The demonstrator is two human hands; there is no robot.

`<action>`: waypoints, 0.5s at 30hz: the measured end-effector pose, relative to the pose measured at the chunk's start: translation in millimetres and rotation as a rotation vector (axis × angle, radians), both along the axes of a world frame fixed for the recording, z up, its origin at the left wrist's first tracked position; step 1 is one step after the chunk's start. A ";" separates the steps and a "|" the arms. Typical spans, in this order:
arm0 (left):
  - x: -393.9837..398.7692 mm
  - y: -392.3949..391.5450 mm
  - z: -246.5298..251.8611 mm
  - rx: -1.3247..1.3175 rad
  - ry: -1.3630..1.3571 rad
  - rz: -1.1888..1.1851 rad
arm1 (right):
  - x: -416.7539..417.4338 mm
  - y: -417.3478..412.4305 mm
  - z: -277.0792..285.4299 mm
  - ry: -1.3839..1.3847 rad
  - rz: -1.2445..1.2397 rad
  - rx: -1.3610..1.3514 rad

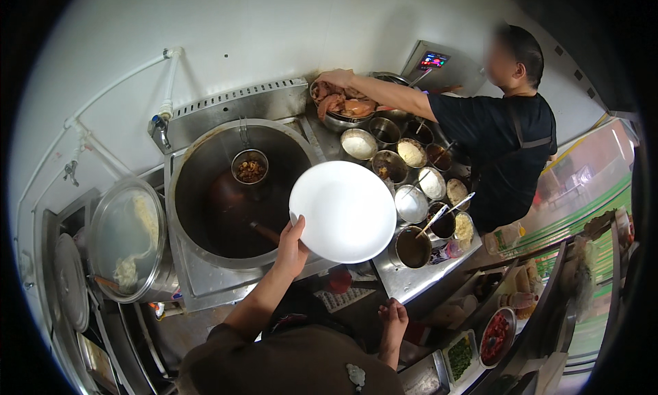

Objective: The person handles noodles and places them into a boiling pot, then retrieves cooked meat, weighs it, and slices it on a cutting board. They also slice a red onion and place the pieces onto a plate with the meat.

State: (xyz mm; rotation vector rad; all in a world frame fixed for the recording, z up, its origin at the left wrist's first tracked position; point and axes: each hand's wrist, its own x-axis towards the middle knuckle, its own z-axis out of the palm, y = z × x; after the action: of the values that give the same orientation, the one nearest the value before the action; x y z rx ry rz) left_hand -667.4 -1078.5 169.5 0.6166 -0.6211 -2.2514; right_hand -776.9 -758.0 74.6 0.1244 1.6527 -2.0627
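My left hand (293, 248) grips the lower left rim of a white plate (343, 210), with the thumb on its face. The plate's face holds nothing. It hangs over the right edge of a large steel pot (181, 230) of dark liquid, beside the seasoning containers. Near the pot's far side is a round metal strainer (250, 166) holding browned bits. My right hand (394, 312) is low, near the front of the steel counter (411, 279), its fingers curled; whether it holds anything cannot be told.
A co-worker (506, 122) at the right reaches to a bowl of meat (345, 104). Several seasoning containers, such as a white powder bowl (358, 144), crowd the counter. A lidded pot (128, 240) stands left. Lower right are chopped greens (460, 356) and red pieces in a bowl (497, 338).
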 end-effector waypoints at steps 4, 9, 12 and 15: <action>-25.2 -24.9 -7.2 -0.026 0.037 0.050 | -3.0 -16.7 14.2 0.045 0.015 -0.017; -55.5 -44.5 -5.7 -0.039 0.033 0.074 | 5.2 -12.1 10.3 0.033 -0.007 0.025; -73.9 -55.6 -4.6 -0.055 0.037 0.092 | 10.4 -1.7 -1.3 0.017 -0.012 0.051; -94.0 -65.8 -4.8 -0.054 0.040 0.124 | 13.9 1.6 -3.9 -0.018 -0.035 0.048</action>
State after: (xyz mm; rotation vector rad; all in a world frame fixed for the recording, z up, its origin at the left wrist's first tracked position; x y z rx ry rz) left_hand -761.4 -1144.3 164.7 0.5660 -0.6051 -2.1201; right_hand -763.0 -756.4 70.7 0.1887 1.7004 -2.0421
